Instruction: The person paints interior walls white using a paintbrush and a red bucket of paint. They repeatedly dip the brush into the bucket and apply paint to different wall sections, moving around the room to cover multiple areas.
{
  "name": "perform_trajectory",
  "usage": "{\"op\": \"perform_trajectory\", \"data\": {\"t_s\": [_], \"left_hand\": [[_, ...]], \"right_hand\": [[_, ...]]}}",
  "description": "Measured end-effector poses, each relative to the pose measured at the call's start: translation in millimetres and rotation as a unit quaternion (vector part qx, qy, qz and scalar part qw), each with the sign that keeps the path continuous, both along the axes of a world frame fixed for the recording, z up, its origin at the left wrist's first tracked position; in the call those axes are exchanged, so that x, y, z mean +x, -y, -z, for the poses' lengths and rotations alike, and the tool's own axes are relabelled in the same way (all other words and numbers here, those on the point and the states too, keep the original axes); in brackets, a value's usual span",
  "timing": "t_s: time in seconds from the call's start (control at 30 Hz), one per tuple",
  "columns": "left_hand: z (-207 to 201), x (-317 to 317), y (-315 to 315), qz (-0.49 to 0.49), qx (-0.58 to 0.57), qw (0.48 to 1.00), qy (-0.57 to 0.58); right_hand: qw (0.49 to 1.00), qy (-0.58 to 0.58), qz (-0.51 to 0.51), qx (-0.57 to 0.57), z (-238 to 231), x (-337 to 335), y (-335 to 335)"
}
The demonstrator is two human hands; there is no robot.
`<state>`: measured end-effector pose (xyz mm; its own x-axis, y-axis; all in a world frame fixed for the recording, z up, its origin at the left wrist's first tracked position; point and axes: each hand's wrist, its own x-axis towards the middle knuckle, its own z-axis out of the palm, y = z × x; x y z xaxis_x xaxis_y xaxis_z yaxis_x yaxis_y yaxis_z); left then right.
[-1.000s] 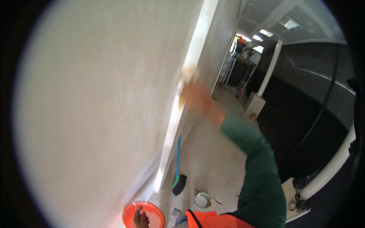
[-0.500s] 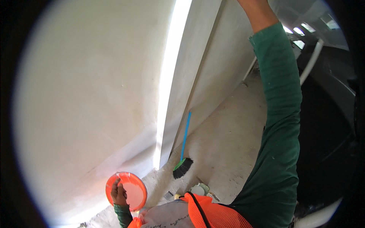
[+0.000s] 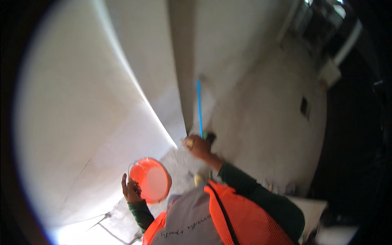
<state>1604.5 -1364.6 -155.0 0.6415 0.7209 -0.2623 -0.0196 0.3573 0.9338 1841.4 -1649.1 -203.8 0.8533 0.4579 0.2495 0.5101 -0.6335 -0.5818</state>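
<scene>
At lower left, my left hand (image 3: 131,190) is at the near-left rim of an orange bucket (image 3: 166,175). Its fingers curl at the rim and thin wire handle, with one finger raised. Pale, whitish liquid (image 3: 157,181) lies inside the bucket. My right hand (image 3: 197,147) is low in front of me, closed around a small pale object at its fingertips; blur hides what kind it is. Behind that hand leans a broom with a blue stick (image 3: 199,108); its dark bristles (image 3: 210,138) are partly covered by the hand.
A pale wall (image 3: 77,106) rises on the left, ending in a bright vertical edge beside a recessed corner. Dusty concrete floor (image 3: 261,134) spreads to the right. A dark area (image 3: 347,134) borders it, with a pale pipe (image 3: 349,43) at upper right.
My right arm has come down from its high reach at upper right to the front of my body. The view has shifted, and the bucket and left hand appear higher in it.
</scene>
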Motion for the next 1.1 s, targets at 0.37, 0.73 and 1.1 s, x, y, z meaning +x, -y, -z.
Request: {"op": "perform_trajectory", "data": {"t_s": [0.37,0.73,1.1], "left_hand": [[61.3,21.2,-94.7,0.150,-0.161,0.963,-0.157],[53.4,5.4,-91.0,0.229,-0.075,0.967,-0.080],[42.2,-8.2,-85.6,0.287,-0.051,0.954,0.068]], "right_hand": [[0.846,0.050,0.530,0.018,12.4,-94.0,208.6],[0.849,-0.102,0.429,0.291,-8.9,-154.6,53.0],[0.984,-0.141,-0.103,0.035,13.1,-100.2,-184.8]]}}
